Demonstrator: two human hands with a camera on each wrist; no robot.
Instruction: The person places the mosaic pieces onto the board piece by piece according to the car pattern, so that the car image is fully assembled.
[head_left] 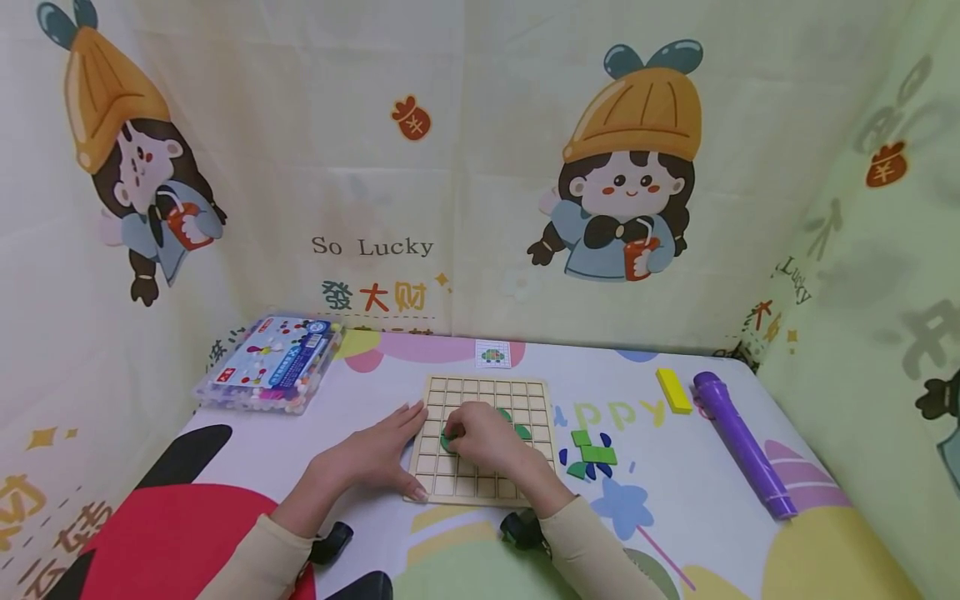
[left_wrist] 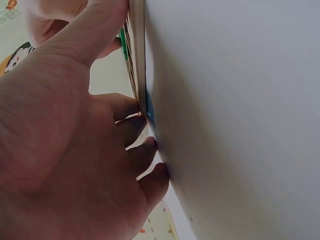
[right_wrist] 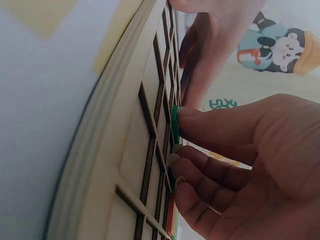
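Note:
A square wooden grid board (head_left: 537, 417) lies on the table in the head view. Along its left side rests my left hand (head_left: 378, 450), fingers extended at the edge and thumb by the near corner. My right hand (head_left: 491, 437) is over the middle of the board and pinches a green rounded piece (head_left: 446, 442) at the grid. In the right wrist view, the thumb touches that green piece (right_wrist: 175, 122), with the other fingertips close to the board. Further green pieces (head_left: 522, 432) sit in the grid right of the hand; what lies under the hand is hidden.
Loose green squares (head_left: 598, 454) and dark blue pieces (head_left: 605, 439) lie right of the board. A small pattern card (head_left: 492, 355) lies behind it. A clear plastic case (head_left: 270, 362) stands back left; a yellow block (head_left: 673, 392) and a purple microphone-shaped stick (head_left: 746, 446) lie right.

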